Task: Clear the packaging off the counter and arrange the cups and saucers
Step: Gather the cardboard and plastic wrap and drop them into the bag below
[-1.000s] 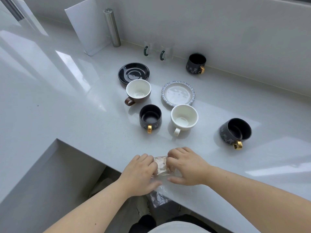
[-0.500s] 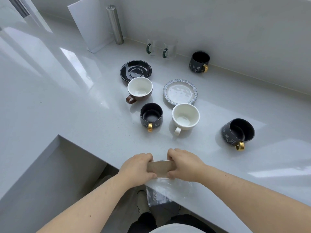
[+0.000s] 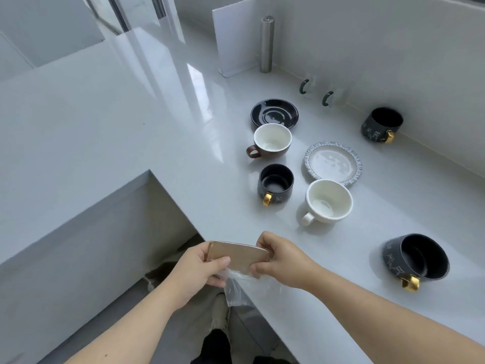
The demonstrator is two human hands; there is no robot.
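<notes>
Packaging point(image 3: 237, 257), a tan card with a clear plastic sleeve point(image 3: 237, 288) trailing below it, is held up off the table point(image 3: 131, 143) at its near edge, over the gap beside the person's legs. The left hand point(image 3: 195, 271) pinches the card's left end, thumb on the face and fingers behind; the right hand point(image 3: 280, 258) is closed on the right end the same way. Neither hand holds anything else. Judging by this, the clearing step is in hand and the arranging has not begun: the black saucer point(image 3: 274, 112) and the speckled saucer point(image 3: 332, 164) both lie bare, with the brown-handled cup point(image 3: 271, 140), the gold-handled black cup point(image 3: 275, 183) and the white cup point(image 3: 328, 202) standing on the table near them. Two more black cups sit apart, one by the wall point(image 3: 381, 124) and one tipped toward the camera at the right point(image 3: 417, 260). The next move likely calls for carrying card and sleeve together away from the table, keeping a grip on the limp plastic so it does not slip free, then freeing both hands for pairing cups with saucers. Where the packaging should go is not visible.
</notes>
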